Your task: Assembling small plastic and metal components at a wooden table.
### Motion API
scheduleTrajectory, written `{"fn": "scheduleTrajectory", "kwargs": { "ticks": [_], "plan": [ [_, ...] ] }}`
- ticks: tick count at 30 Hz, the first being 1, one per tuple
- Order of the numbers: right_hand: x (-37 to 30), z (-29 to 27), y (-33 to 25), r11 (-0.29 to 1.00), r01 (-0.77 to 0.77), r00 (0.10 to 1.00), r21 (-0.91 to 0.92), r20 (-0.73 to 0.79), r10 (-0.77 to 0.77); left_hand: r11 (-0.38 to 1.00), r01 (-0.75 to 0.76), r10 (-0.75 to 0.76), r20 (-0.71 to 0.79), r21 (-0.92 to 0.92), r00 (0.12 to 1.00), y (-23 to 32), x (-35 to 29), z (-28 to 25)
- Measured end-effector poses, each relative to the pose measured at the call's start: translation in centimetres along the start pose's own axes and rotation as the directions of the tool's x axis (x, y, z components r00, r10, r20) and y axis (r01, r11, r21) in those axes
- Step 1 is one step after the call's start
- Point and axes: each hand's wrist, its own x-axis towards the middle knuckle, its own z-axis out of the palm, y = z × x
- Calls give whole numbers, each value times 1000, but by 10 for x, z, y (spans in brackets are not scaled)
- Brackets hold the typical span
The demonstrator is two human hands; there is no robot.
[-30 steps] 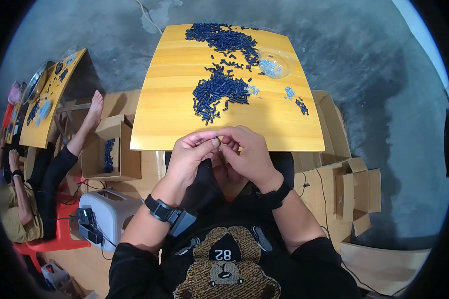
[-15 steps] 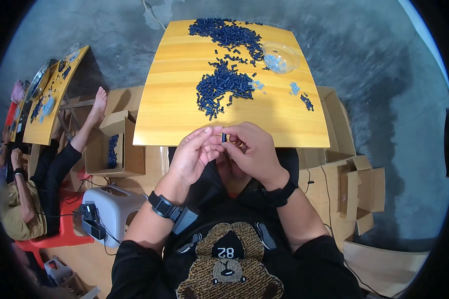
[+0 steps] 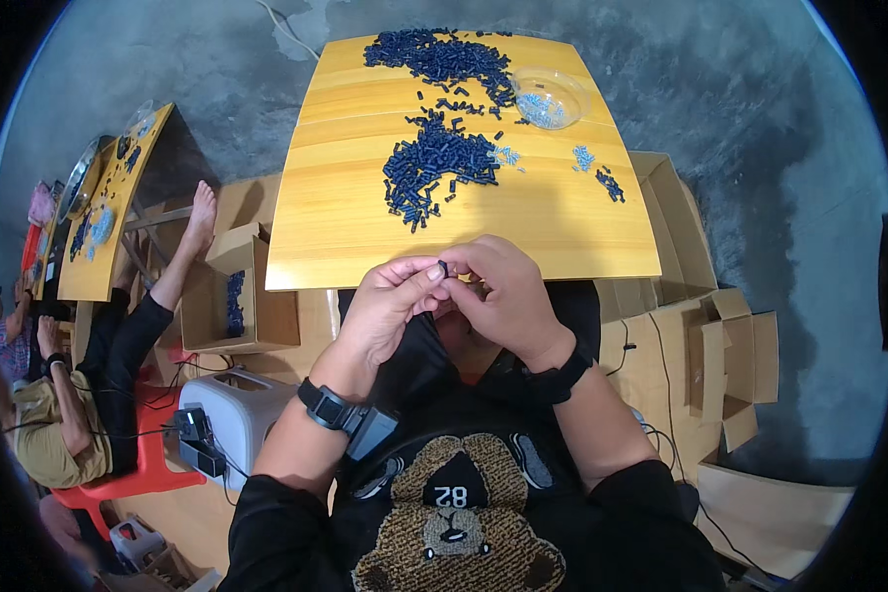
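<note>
Just off the near edge of the yellow wooden table (image 3: 355, 257), my two hands meet at a small black cylindrical piece (image 3: 444, 267). The thumb and forefinger of my left hand (image 3: 383, 311) pinch it from the left. From the right, my right hand (image 3: 513, 304) grips it too, and the fingers cover most of it. Beyond them lies a heap of similar black pieces (image 3: 439, 158), with a larger heap of black pieces (image 3: 434, 57) at the far edge. Tiny pale-blue pieces (image 3: 583, 157) lie at the right beside a few black ones (image 3: 610, 185).
A clear round bowl (image 3: 574, 91) holding pale-blue pieces stands at the table's far right. Cardboard boxes stand left (image 3: 278, 306) and right (image 3: 730, 360) of me. A grey stool (image 3: 257, 395) is at my left, and a seated person (image 3: 79, 424) is beyond it.
My left thumb and forefinger have closed onto the black piece, which stood upright mainly in my right fingers before. It now shows less between the fingertips. The whole view has shifted slightly.
</note>
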Motion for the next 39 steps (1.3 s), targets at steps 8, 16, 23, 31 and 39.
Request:
{"fn": "scheduleTrajectory", "kwargs": {
  "ticks": [8,16,23,31,39],
  "plan": [
    [0,0,3,998,51,999,-43,-14,-51,992,40,-40,0,-122,999,3,-1,2],
    [0,-2,4,996,45,999,-78,33,-43,992,43,-43,5,-122,999,5,1,1],
    [0,-2,0,998,54,998,-11,44,-53,999,47,-47,-37,-2,998,8,0,8],
    [-2,-4,6,997,23,997,71,77,-28,1000,23,-23,-23,-14,999,5,-2,9],
    [-6,0,5,971,-179,984,158,52,173,999,33,-33,4,-41,999,3,-1,4]
  ]
}}
